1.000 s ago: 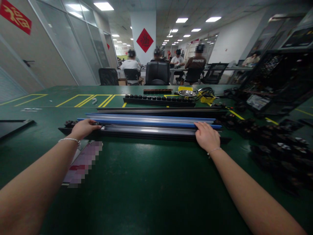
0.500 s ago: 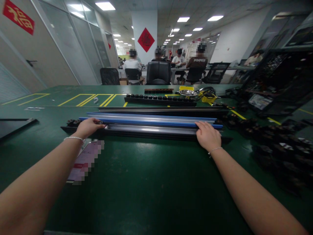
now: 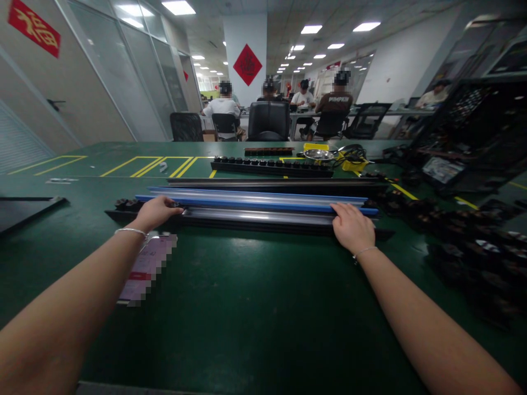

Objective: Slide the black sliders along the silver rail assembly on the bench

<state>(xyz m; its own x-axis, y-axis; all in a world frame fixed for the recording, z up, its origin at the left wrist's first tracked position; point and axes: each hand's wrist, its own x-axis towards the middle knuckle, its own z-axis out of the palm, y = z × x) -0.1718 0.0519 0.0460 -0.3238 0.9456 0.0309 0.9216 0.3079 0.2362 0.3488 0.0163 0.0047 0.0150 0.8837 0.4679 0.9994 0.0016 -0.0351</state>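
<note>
1. Silver rail (image 3: 255,198), blue-edged, lying crosswise at mid frame atop a long black strip (image 3: 263,226).
2. Left hand (image 3: 154,213), centre left, fingers curled closed round the rail's left end.
3. Right hand (image 3: 351,227), centre right, palm down over the right end, fingers laid flat; grip underneath impossible to tell.
4. Probably best handled level, both ends together, pressure even, to avoid twisting.
5. Blurred card (image 3: 148,267) just beside the left wrist; heap of black parts (image 3: 473,241) at right; green table (image 3: 247,318) beneath; seated people (image 3: 224,107) at upper centre.
</note>
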